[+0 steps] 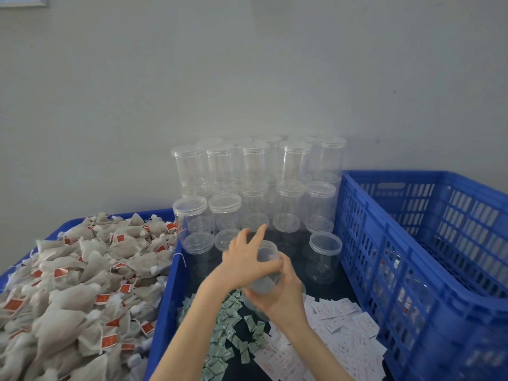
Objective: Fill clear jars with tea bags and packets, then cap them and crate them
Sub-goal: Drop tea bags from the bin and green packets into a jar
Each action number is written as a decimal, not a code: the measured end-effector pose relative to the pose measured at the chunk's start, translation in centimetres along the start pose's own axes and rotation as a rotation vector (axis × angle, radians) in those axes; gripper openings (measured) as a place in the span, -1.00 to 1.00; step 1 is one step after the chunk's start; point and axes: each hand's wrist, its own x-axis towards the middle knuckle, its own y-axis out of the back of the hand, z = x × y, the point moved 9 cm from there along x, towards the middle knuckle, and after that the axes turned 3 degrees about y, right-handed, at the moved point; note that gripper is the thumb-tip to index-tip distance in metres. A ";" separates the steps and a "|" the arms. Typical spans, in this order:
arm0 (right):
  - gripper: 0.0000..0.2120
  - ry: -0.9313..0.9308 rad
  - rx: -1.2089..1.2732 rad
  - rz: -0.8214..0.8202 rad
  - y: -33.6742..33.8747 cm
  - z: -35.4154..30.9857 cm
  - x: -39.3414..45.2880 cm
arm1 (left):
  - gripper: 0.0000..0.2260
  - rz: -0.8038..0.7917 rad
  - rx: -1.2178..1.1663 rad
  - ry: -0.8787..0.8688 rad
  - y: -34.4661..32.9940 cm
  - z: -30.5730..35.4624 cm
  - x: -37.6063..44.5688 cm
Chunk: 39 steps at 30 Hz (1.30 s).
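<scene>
Clear, light, slippery plastic jar (264, 273): your right hand (283, 295) grips its base at six o'clock, left hand (244, 259) curled round its lid.

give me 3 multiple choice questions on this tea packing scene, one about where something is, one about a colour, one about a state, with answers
1. Where does the heap of tea bags lie?
A. in the blue bin at the left
B. in the slatted crate at the right
C. on top of the stacked jars

2. What colour are the tags on the tea bags?
A. green
B. red-orange
C. black

3. What is happening with the clear jar in the middle?
A. it stands alone, untouched
B. it lies in the slatted crate
C. both hands are on it

Answers:
1. A, the bags fill the left bin, apart from the slatted crate.
2. B, small red-orange tags show all over the heap.
3. C, the right hand grips the jar's body while the left hand is at its top.
</scene>
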 end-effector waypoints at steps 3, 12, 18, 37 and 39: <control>-0.11 0.021 -0.037 0.015 0.2 -0.3 0.1 | -0.28 0.029 -0.139 -0.005 -0.5 0.3 0.1; -0.03 -0.005 0.089 -0.008 1.4 0.4 -0.4 | -0.11 -0.171 -0.163 -0.100 1.1 -0.6 -1.0; -0.08 0.038 -0.043 0.048 1.3 -0.5 0.1 | -0.11 0.143 0.065 0.107 -0.1 0.4 -1.8; -0.13 0.137 -0.239 0.077 1.8 -1.0 -0.7 | -0.30 0.204 0.231 0.301 0.2 -0.5 -1.1; -0.13 0.158 -0.268 0.110 1.5 -1.2 -0.9 | -0.26 0.138 0.216 0.329 -0.4 -1.0 -0.8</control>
